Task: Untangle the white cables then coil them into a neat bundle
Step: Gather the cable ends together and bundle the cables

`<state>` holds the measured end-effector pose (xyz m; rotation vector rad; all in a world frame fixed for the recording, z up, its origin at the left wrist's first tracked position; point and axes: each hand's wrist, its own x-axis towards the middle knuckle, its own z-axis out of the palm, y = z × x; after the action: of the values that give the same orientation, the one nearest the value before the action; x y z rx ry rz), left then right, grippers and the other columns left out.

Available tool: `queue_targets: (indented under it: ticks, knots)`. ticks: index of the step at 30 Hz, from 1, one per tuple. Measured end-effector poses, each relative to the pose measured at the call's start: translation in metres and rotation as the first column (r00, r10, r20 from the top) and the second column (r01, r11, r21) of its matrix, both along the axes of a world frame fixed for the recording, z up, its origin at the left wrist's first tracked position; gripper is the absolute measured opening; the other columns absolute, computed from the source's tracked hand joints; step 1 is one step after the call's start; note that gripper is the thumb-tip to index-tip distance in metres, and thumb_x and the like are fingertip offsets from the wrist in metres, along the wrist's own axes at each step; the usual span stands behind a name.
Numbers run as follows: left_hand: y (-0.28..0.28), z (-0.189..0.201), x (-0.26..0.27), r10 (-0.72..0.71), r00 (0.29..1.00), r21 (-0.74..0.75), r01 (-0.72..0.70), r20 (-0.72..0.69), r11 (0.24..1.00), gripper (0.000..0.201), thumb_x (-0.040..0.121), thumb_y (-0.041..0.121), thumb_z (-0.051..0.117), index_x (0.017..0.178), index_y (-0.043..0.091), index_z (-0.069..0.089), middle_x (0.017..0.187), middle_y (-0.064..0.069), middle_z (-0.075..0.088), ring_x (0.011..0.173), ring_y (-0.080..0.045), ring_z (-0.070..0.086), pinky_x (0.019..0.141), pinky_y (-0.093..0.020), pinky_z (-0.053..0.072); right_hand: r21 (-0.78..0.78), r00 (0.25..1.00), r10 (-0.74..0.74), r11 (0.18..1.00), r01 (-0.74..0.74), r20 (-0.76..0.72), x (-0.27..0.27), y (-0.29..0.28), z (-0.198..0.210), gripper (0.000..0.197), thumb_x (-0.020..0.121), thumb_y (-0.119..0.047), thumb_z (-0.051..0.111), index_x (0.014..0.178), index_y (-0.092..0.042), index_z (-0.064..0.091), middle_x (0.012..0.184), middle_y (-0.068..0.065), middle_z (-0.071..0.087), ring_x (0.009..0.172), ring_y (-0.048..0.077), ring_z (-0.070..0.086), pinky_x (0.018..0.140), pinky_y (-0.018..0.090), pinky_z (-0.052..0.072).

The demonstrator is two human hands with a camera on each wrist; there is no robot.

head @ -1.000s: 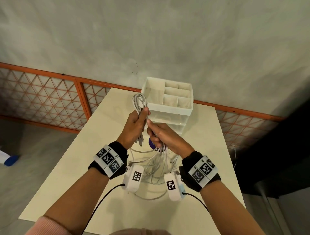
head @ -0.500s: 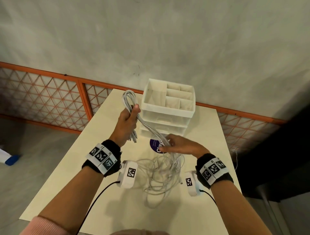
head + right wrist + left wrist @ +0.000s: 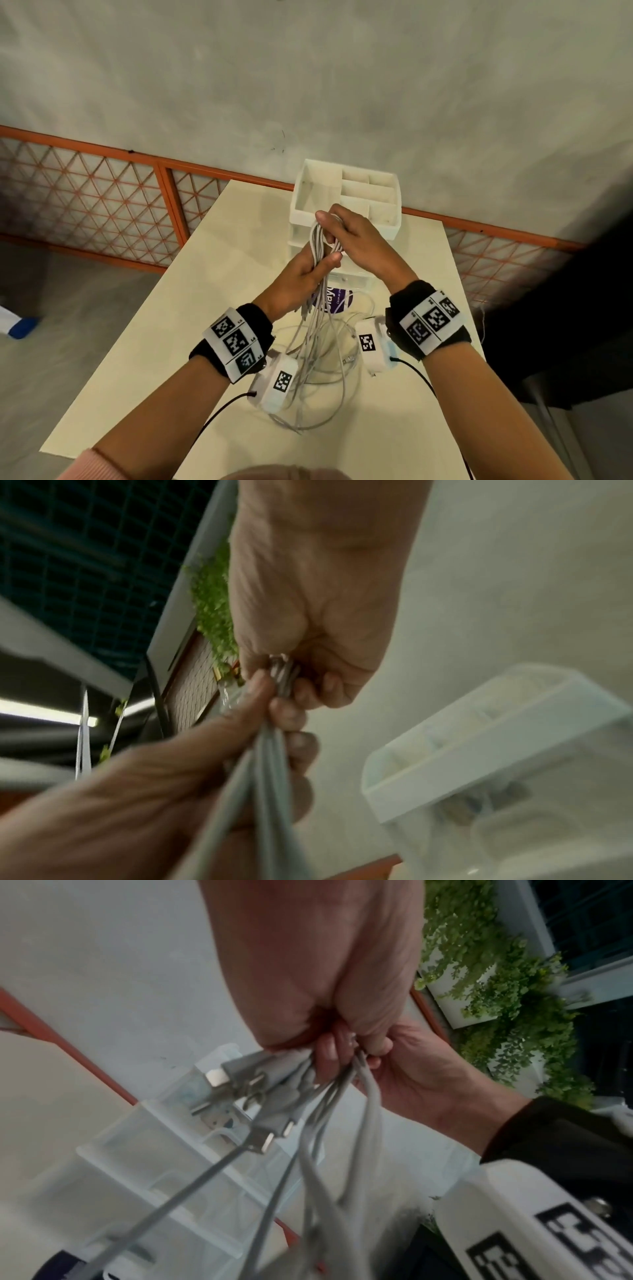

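Both my hands clamp thin white cables (image 3: 320, 246) mid-air: left hand (image 3: 301, 277) fisted round strands below, right hand (image 3: 356, 236) curled over loops above; loose ends trail beneath wrists onto cream table (image 3: 212, 274)

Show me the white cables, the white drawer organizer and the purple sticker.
white cables (image 3: 320, 245), head view, strands between both hands.
white drawer organizer (image 3: 395, 192), head view, top rim's right side.
purple sticker (image 3: 340, 301), head view, its visible face.
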<state>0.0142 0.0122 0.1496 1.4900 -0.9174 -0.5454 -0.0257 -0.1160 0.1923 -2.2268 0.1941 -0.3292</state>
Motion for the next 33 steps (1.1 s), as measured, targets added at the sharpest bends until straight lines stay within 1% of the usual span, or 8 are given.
queue_targets:
  ticks: [9, 12, 14, 17, 20, 28, 31, 33]
  knots:
    - [0.002, 0.000, 0.009, -0.057, 0.996, 0.023, 0.055, 0.072, 0.998, 0.030, 0.101, 0.019, 0.042, 0.075, 0.009, 0.055, 0.050, 0.017, 0.054, 0.040, -0.002, 0.039, 0.044, -0.010, 0.035, 0.319, 0.993, 0.003, 0.947, 0.034, -0.114, 0.003, 0.008, 0.014, 0.049, 0.098, -0.047, 0.035, 0.059, -0.018, 0.038, 0.049, -0.013, 0.042, 0.048, 0.000, 0.041, 0.068, 0.023, 0.034]
    - [0.001, -0.005, 0.011, -0.029, 0.997, 0.020, 0.027, 0.077, 0.999, 0.029, 0.100, 0.019, 0.043, 0.076, 0.008, 0.053, 0.051, 0.016, 0.054, 0.041, -0.002, 0.039, 0.046, -0.011, 0.035, 0.373, 0.993, -0.005, 0.927, 0.050, -0.120, 0.005, 0.010, 0.014, 0.036, 0.098, -0.039, 0.043, 0.076, -0.017, 0.060, 0.062, -0.015, 0.059, 0.061, -0.003, 0.053, 0.072, 0.022, 0.038]
    - [0.001, -0.008, 0.012, -0.021, 0.998, 0.013, 0.020, 0.063, 1.000, 0.029, 0.100, 0.019, 0.044, 0.076, 0.007, 0.054, 0.053, 0.011, 0.054, 0.042, -0.002, 0.038, 0.046, -0.012, 0.035, 0.303, 0.991, -0.073, 0.947, 0.103, -0.110, 0.009, 0.012, 0.014, 0.039, 0.097, -0.036, 0.046, 0.094, -0.002, 0.064, 0.082, 0.004, 0.065, 0.078, 0.009, 0.060, 0.078, 0.028, 0.044]
    - [0.001, -0.014, 0.014, -0.037, 0.998, 0.024, 0.036, 0.052, 0.999, 0.034, 0.100, 0.022, 0.043, 0.076, 0.003, 0.057, 0.064, -0.005, 0.050, 0.043, -0.003, 0.039, 0.046, -0.012, 0.035, 0.033, 0.993, -0.100, 0.994, 0.103, -0.061, 0.012, 0.013, 0.013, 0.042, 0.098, -0.028, 0.046, 0.058, -0.015, 0.042, 0.057, -0.002, 0.042, 0.056, 0.013, 0.042, 0.073, 0.035, 0.031]
    - [0.000, -0.013, 0.015, -0.060, 0.998, 0.042, 0.059, 0.013, 0.997, 0.033, 0.101, 0.020, 0.040, 0.087, -0.004, 0.058, 0.066, -0.003, 0.051, 0.041, -0.001, 0.040, 0.044, -0.011, 0.034, -0.097, 0.992, -0.105, 0.990, 0.098, -0.068, 0.014, 0.011, 0.010, 0.044, 0.099, -0.028, 0.044, 0.058, -0.021, 0.031, 0.055, -0.004, 0.036, 0.055, 0.014, 0.036, 0.079, 0.032, 0.026]
    - [0.001, -0.010, 0.027, 0.011, 0.997, -0.066, -0.016, -0.083, 0.998, 0.038, 0.103, 0.027, 0.032, 0.071, 0.015, 0.046, 0.051, 0.013, 0.045, 0.045, -0.002, 0.038, 0.047, -0.013, 0.035, 0.260, 0.990, 0.040, 0.966, -0.004, -0.135, 0.001, 0.022, -0.017, 0.064, 0.086, -0.068, 0.018, 0.124, -0.018, 0.028, 0.095, -0.004, 0.052, 0.078, -0.003, 0.056, 0.082, 0.024, 0.049]
    - [0.005, -0.007, 0.036, 0.015, 0.994, -0.128, -0.028, -0.104, 0.991, 0.034, 0.103, 0.022, 0.031, 0.076, 0.010, 0.045, 0.063, 0.008, 0.047, 0.055, -0.003, 0.047, 0.054, -0.017, 0.041, 0.276, 0.923, 0.158, 0.959, -0.059, -0.351, -0.004, 0.019, -0.037, 0.076, 0.081, -0.072, 0.044, 0.136, -0.021, 0.032, 0.125, -0.002, 0.058, 0.112, 0.009, 0.059, 0.106, 0.035, 0.042]
    - [0.009, -0.006, 0.041, 0.013, 0.990, -0.148, -0.034, -0.142, 0.988, 0.030, 0.103, 0.022, 0.032, 0.079, 0.010, 0.044, 0.069, 0.002, 0.043, 0.057, -0.006, 0.048, 0.053, -0.017, 0.043, 0.255, 0.909, 0.156, 0.965, -0.058, -0.386, -0.002, 0.013, -0.044, 0.068, 0.078, -0.060, 0.062, 0.125, -0.013, 0.048, 0.116, 0.016, 0.066, 0.109, 0.029, 0.063, 0.104, 0.043, 0.044]
